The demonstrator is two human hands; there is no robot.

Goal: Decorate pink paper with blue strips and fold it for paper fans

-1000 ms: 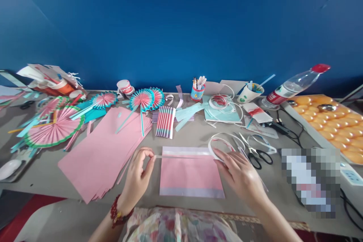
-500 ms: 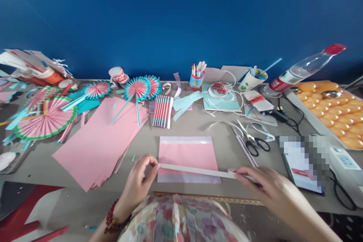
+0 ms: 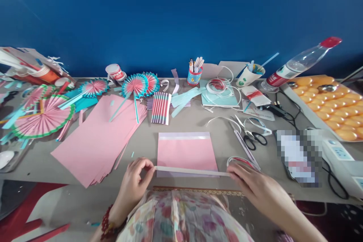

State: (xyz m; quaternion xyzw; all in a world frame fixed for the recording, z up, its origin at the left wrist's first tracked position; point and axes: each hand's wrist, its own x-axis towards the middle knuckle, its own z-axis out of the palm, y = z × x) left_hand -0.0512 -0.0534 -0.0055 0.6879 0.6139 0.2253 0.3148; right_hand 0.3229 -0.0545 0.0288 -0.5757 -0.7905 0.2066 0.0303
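A white strip of tape (image 3: 190, 170) is stretched taut between my two hands, over the lower edge of a pink sheet of paper (image 3: 184, 151) with lilac bands along its top and bottom. My left hand (image 3: 138, 176) pinches the strip's left end between thumb and fingertips. At the other end, my right hand (image 3: 246, 177) grips the tape, with the roll (image 3: 241, 160) and its red inside showing just behind the fingers. A whitish strip runs along the sheet's upper lilac band. Whether the tape touches the paper I cannot tell.
Left of the sheet lies a stack of pink paper (image 3: 90, 140). Behind are a pleated paper piece (image 3: 161, 107) and paper fans (image 3: 134, 85). To the right are scissors (image 3: 249, 132), a utility knife (image 3: 245, 147), a phone (image 3: 297, 159) and a bottle (image 3: 295, 68).
My right hand has moved slightly left and the tape lies a little nearer the sheet's lower edge. The tape roll now shows behind my right fingers. The view has shifted slightly.
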